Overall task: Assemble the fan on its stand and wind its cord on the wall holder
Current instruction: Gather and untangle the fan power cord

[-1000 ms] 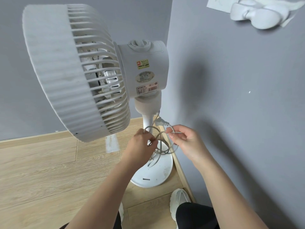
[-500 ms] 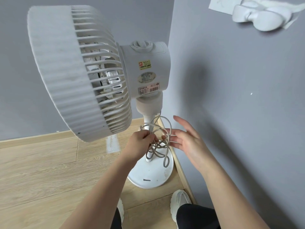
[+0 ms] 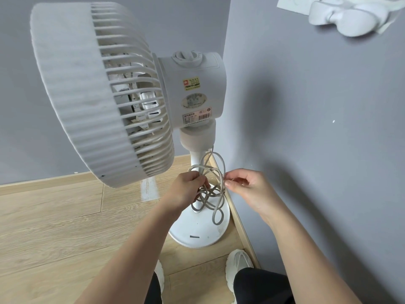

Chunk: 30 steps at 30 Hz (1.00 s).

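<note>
A white fan point(image 3: 105, 93) sits mounted on its white stand, whose round base point(image 3: 197, 233) rests on the wood floor in a room corner. A grey cord point(image 3: 213, 194) hangs from under the fan's neck in several loose loops in front of the stand's pole. My left hand point(image 3: 186, 190) grips the bundle of loops. My right hand point(image 3: 245, 185) pinches one strand of the cord at the right side of the loops. A white wall holder point(image 3: 346, 16) is fixed high on the right wall, with nothing wound on it.
Grey walls meet in a corner right behind the fan. A wooden skirting strip point(image 3: 238, 216) runs along the right wall's foot. My two white shoes point(image 3: 237, 262) stand just in front of the base. Open wood floor point(image 3: 54, 227) stretches to the left.
My right hand went from holding the cord near its plug, to open fingers, to pinching a strand now. The loops hang lower and longer from my left hand.
</note>
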Available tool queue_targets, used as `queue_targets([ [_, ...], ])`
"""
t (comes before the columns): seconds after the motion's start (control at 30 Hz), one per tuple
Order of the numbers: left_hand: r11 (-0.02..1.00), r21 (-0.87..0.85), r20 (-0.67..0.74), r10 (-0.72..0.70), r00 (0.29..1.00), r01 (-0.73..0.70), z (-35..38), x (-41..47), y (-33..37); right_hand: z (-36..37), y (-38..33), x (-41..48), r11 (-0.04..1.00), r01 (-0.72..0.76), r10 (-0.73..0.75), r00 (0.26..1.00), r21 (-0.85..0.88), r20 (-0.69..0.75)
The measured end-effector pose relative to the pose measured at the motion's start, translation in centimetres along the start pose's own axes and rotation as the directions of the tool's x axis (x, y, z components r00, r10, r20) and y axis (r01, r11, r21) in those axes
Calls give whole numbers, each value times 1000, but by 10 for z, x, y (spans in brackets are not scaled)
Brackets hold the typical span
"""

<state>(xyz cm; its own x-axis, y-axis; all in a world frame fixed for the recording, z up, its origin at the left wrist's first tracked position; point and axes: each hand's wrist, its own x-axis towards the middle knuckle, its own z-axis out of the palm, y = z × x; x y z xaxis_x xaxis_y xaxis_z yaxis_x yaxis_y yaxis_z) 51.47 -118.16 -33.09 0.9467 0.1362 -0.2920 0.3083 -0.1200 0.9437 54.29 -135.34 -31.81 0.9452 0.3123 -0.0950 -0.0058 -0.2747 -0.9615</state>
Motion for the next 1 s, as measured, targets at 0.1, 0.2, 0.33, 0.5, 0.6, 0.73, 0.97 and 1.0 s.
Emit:
queue_targets([
  [0.1, 999, 36, 20, 18, 1000, -19, 0, 0, 0, 4, 2, 1, 999, 35, -33, 998, -38, 60],
  [0.2, 994, 107, 47, 21, 999, -26, 0, 0, 0, 5, 3, 1, 996, 20, -11, 995, -87, 103],
  [0.33, 999, 48, 61, -15, 998, 12, 1, 1, -4, 3, 5, 2, 993, -59, 69, 992, -101, 104],
  [0.5, 981, -186, 117, -34, 993, 56, 5, -2, -3, 4, 8, 5, 977, -181, 187, 981, -116, 44],
  [0.6, 943, -322, 154, -33, 988, 82, 4, -2, -3, 7, 7, 5, 970, -242, 241, 970, 23, 19],
  [0.73, 903, -417, 162, -39, 986, 104, 0, 1, -6, 8, 5, 10, 918, -273, 300, 952, 287, -54],
  [0.97, 958, -278, 82, -51, 995, 72, 7, 6, -8, 15, 8, 9, 969, -230, 244, 938, 85, -248],
  [1.0, 987, -159, 19, -21, 1000, 24, 7, 6, -7, 15, 7, 9, 977, -168, 199, 939, 129, -281],
])
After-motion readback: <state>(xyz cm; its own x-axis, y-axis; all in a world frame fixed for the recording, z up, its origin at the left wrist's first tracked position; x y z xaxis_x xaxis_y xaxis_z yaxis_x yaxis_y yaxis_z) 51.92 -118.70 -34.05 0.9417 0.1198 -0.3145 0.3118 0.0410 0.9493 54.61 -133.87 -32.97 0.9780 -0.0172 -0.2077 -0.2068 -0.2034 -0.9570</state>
